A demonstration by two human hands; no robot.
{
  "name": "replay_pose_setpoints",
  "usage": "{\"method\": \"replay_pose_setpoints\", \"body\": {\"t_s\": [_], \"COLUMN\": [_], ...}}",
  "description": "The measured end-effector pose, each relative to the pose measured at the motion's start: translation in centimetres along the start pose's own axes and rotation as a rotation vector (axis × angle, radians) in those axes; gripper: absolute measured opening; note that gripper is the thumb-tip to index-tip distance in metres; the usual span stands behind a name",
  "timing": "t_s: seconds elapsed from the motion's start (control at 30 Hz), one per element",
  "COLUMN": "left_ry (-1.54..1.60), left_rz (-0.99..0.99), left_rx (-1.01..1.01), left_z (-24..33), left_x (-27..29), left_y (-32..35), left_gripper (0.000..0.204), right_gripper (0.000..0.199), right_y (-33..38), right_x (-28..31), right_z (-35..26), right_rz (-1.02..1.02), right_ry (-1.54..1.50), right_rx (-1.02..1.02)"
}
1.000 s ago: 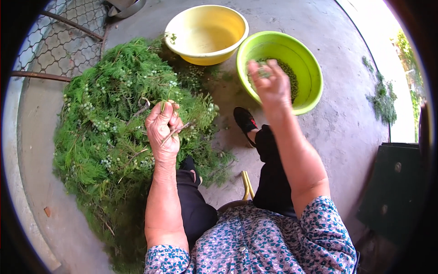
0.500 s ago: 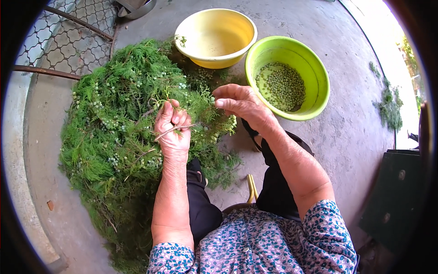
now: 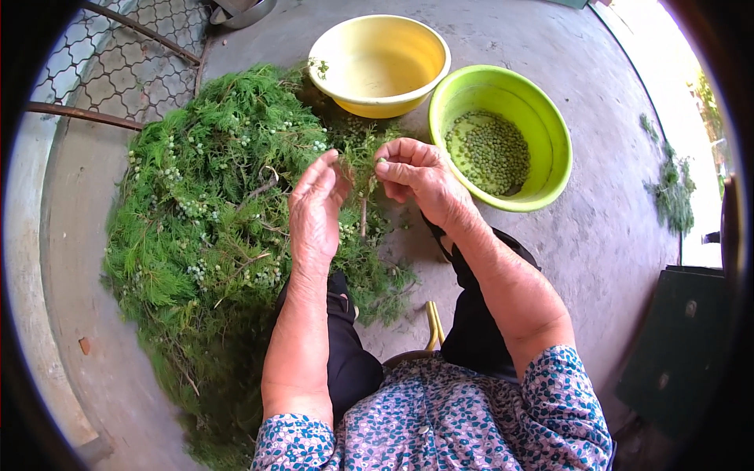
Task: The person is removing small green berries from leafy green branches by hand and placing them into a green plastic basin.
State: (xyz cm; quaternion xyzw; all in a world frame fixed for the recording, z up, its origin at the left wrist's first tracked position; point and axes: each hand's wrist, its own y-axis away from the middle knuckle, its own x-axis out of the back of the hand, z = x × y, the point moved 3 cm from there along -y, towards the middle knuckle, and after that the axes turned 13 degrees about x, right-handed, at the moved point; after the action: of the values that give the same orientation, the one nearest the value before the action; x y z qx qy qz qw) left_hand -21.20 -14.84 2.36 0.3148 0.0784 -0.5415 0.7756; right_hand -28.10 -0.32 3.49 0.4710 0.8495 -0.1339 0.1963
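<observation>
- L hand point(image 3: 316, 208): fingers up, loosely curled round a green sprig point(image 3: 361, 169), holding it above the big pile of green branches point(image 3: 212, 228) on concrete floor point(image 3: 597, 228).
- R hand point(image 3: 416, 174): thumb + fingers pinched narrow at sprig's top, touching it.
- Green bowl point(image 3: 550, 125) w/ small green berries point(image 3: 488, 151) just right of R hand.
- Yellow bowl point(image 3: 353, 59) behind hands, touching green one.

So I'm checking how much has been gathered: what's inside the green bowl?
The green bowl holds a shallow layer of small round green berries across its bottom. The bowl's floor beneath them is covered, and the near rim hides the inner wall closest to the person.
</observation>
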Motion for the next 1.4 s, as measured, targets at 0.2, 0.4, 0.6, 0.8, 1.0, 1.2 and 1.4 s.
{"method": "replay_pose_setpoints", "body": {"t_s": [0.2, 0.4, 0.6, 0.8, 1.0, 1.2, 1.4], "left_ry": [-0.483, -0.933, -1.386, -1.366, -2.116, -2.242, -2.085], "left_rz": [-0.217, -0.077, -0.122, -0.149, -0.313, -0.550, -0.570], "left_rx": [0.048, -0.158, -0.774, -0.773, -0.844, -0.744, -0.847], "left_z": [-0.5, -1.1, -1.8, -4.7, -11.3, -14.3, -15.8], "left_x": [-1.0, -2.2, -1.8, -1.5, -3.0, -2.1, -2.6], "left_y": [-0.4, 0.3, 0.3, -0.8, 0.6, 1.6, 1.0], "left_gripper": [0.039, 0.014, 0.005, 0.007, 0.011, 0.009, 0.013], "right_gripper": [0.012, 0.011, 0.005, 0.023, 0.033, 0.035, 0.036], "right_y": [-0.1, 0.5, -0.3, -1.9, -1.8, -1.1, 4.4], "right_x": [-0.5, -0.6, 1.9, 15.9, 23.3, 4.7, -14.0], "right_z": [-0.5, -0.6, 1.5, 1.4, 0.8, 2.0, 2.7], "right_rz": [-0.114, -0.194, 0.067, 0.359, 0.924, 0.097, -0.664], "right_ry": [0.548, 0.775, -0.106, 0.520, -0.519, 0.246, 0.593], "right_rx": [0.117, 0.176, -0.090, 0.249, -0.062, 0.048, 0.250]}}
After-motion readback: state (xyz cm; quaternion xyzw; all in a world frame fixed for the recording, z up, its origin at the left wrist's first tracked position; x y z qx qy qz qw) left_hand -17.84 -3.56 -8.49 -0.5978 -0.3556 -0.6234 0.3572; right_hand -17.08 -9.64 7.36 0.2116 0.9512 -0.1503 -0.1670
